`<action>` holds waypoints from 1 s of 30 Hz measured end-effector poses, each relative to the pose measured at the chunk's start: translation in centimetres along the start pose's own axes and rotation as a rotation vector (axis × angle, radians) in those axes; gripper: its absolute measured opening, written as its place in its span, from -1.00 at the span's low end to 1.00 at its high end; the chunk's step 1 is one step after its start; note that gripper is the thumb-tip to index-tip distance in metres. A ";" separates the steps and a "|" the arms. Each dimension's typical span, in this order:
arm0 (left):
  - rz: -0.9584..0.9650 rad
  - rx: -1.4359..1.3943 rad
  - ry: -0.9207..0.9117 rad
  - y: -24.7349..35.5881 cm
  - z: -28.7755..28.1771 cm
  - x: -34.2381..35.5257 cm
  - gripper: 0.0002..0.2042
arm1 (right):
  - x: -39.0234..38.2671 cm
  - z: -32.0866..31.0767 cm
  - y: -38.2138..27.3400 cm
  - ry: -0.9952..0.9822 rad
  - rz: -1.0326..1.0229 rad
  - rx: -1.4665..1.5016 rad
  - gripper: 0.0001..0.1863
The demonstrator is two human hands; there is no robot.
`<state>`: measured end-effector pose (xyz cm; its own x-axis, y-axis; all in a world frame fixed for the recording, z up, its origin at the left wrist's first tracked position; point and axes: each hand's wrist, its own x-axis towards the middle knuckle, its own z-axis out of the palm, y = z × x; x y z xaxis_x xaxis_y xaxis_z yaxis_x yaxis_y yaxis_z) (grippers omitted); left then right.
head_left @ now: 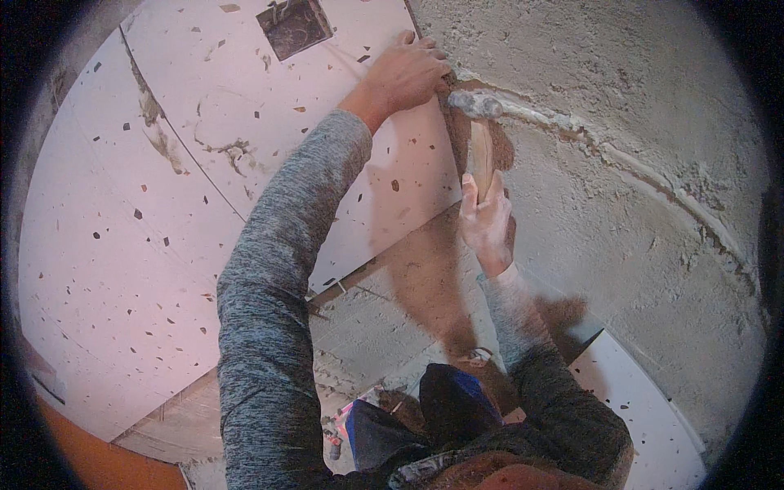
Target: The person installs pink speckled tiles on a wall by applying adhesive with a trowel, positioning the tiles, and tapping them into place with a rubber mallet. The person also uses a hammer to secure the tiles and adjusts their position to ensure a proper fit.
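Observation:
My right hand [485, 219] grips the wooden handle of a hammer [479, 135], whose metal head points at the rough grey plaster wall [621, 73]. Pressed against the edge of a white speckled wall tile [245, 98], my left hand [406, 73] sits just left of the hammer head, fingers curled; whether it holds a small tool there is hidden. A pale plastered channel [637, 167] runs rightwards across the wall from the hammer head.
Several large white speckled tiles [106, 261] cover the wall on the left, with a square cut-out box [294, 26] near the top. Bare grey mortar [384, 318] shows below the tiles. Another white tile [645, 408] lies lower right. My knees and shoes are at the bottom.

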<state>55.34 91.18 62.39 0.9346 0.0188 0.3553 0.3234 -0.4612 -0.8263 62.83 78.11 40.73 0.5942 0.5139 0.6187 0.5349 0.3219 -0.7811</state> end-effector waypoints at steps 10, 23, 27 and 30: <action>-0.048 -0.036 -0.010 -0.1 0.6 0.2 -0.80 | 0.9 2.3 2.4 0.023 -0.090 0.013 -0.54; -0.073 -0.090 0.001 0.1 0.8 0.1 -0.82 | -0.3 0.6 0.8 0.007 -0.019 -0.057 -0.55; -0.063 -0.081 -0.015 0.2 0.5 0.2 -0.82 | -0.1 1.3 0.7 -0.050 0.078 0.010 -0.52; -0.078 -0.037 -0.071 -0.1 0.3 0.8 -0.82 | 1.2 2.7 2.0 0.024 -0.050 -0.081 -0.50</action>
<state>56.08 91.53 62.60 0.9152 0.1182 0.3852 0.3914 -0.4881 -0.7801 62.97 81.50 39.67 0.5789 0.4795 0.6595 0.6107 0.2810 -0.7403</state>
